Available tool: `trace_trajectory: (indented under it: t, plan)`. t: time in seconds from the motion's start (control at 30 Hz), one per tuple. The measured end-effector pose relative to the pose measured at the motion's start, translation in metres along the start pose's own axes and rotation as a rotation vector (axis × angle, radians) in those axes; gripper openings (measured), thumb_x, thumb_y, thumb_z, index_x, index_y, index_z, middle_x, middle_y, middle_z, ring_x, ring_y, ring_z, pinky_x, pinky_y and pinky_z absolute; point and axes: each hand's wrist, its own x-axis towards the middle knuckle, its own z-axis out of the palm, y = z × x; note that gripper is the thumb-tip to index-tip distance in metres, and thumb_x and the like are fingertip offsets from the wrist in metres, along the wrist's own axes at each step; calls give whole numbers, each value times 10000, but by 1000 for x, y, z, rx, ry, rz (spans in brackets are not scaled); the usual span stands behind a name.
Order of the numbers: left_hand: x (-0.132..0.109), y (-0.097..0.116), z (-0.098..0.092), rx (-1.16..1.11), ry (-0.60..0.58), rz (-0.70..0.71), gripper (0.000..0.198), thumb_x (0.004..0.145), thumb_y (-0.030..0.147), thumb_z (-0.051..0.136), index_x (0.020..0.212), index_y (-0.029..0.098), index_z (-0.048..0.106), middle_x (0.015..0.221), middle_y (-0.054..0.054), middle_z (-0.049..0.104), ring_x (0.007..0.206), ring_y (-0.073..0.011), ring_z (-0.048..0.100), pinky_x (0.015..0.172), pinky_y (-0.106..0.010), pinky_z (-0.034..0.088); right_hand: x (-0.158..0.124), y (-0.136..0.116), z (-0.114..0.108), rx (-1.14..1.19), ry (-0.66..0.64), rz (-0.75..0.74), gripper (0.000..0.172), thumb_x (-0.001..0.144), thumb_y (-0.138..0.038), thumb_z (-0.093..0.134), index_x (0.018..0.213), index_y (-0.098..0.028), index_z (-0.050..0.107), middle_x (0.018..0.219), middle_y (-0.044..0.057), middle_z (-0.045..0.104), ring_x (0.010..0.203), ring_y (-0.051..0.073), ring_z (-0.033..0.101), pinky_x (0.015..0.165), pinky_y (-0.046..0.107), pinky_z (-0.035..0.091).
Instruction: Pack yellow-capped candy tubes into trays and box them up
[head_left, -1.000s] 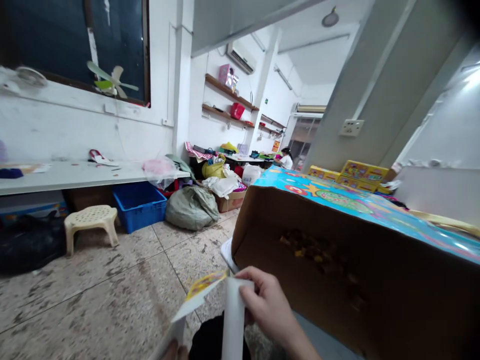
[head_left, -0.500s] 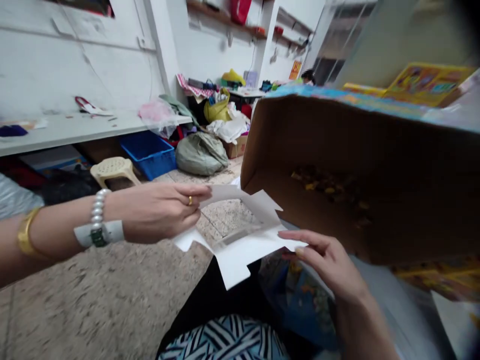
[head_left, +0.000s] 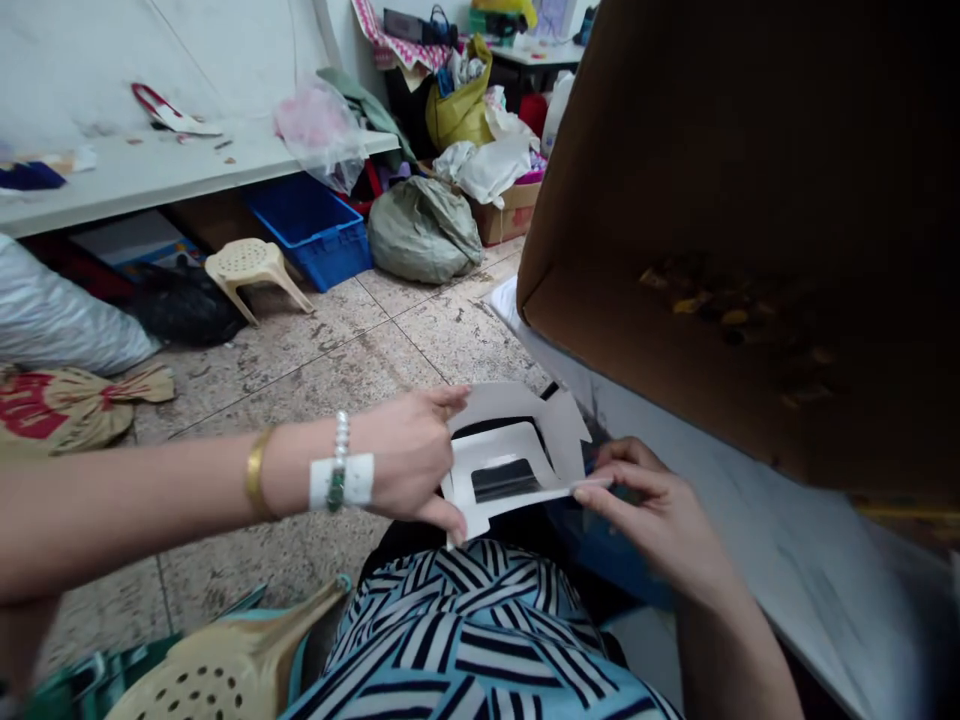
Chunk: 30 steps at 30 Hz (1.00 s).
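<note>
Two hands: the left hand [head_left: 397,460] pinches one white card [head_left: 502,403] between thumb and fingers, the right hand [head_left: 652,520] pinches its edge with fingers close together, one brown carton [head_left: 712,200] cut off by the frame.

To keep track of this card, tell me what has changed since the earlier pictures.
The white die-cut card now sits folded tighter between the left hand and right hand, its flaps drawn in, and its window shows black instead of floor tiles. Neither hand let go. The brown cardboard box stays at the right, open side facing the person.
</note>
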Motion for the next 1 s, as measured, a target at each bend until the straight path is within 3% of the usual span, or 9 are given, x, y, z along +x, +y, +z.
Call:
trace_trajectory:
  t: [0.1,0.17,0.23,0.33,0.4,0.53,0.83,0.9,1.0]
  plan:
    - [1,29,16,-133,-93,94,796,848,744,436,1099,28,680,660,-145,722,766,-301,730,1076,-503,435,10,11,12,-94,26,4,285,818,-494,697,742,-221,726,1127,69,593,1077,230,580,921,318,448]
    - [-4,45,27,-245,-15,52,886,846,746,421,1329,11,532,761,-137,747,759,-285,722,1046,-526,460,15,20,18,-142,43,12,299,829,-513,670,795,-222,729,1146,73,594,1071,231,585,910,322,449]
    - [-10,55,39,-276,103,-19,918,850,724,454,1413,0,431,788,-117,746,792,-276,712,1052,-534,457,20,27,25,-165,85,28,318,821,-525,667,768,-214,710,1105,74,602,1020,226,597,880,327,456]
    - [-16,59,59,-138,235,-175,684,934,414,535,1441,-19,380,684,-48,697,738,-230,668,1015,-495,489,26,35,39,-148,188,34,348,778,-521,706,652,-201,653,1106,86,601,1044,243,591,880,343,458]
    - [-17,57,68,-46,276,-241,591,930,257,532,1436,-14,394,673,-37,674,701,-211,634,947,-458,527,27,38,49,-121,257,27,333,774,-509,711,666,-198,658,1135,97,607,1059,251,589,873,352,464]
    - [-15,52,70,-5,315,-295,550,920,316,559,1363,-2,494,825,-111,716,807,-239,653,934,-482,528,24,44,66,-41,351,18,311,798,-506,689,804,-195,678,1059,91,660,980,234,604,850,362,481]
    - [-21,63,74,-6,289,-438,395,953,333,509,1190,50,647,652,-62,677,658,-199,646,973,-481,505,3,50,86,-79,541,-35,255,832,-434,684,777,-193,625,1199,122,622,1149,247,574,1020,423,434]
    - [-22,67,66,-49,234,-453,314,955,330,494,1020,109,707,669,-64,689,680,-199,657,994,-499,487,-3,50,81,-91,500,-73,232,817,-426,702,849,-198,671,1296,133,594,1242,273,539,1079,458,405]
    - [-20,72,46,-120,29,-403,325,947,305,499,721,159,682,652,-61,689,736,-210,674,1051,-510,437,-8,54,67,-16,193,-65,216,821,-425,685,876,-224,741,1372,101,589,1356,301,471,1137,499,356]
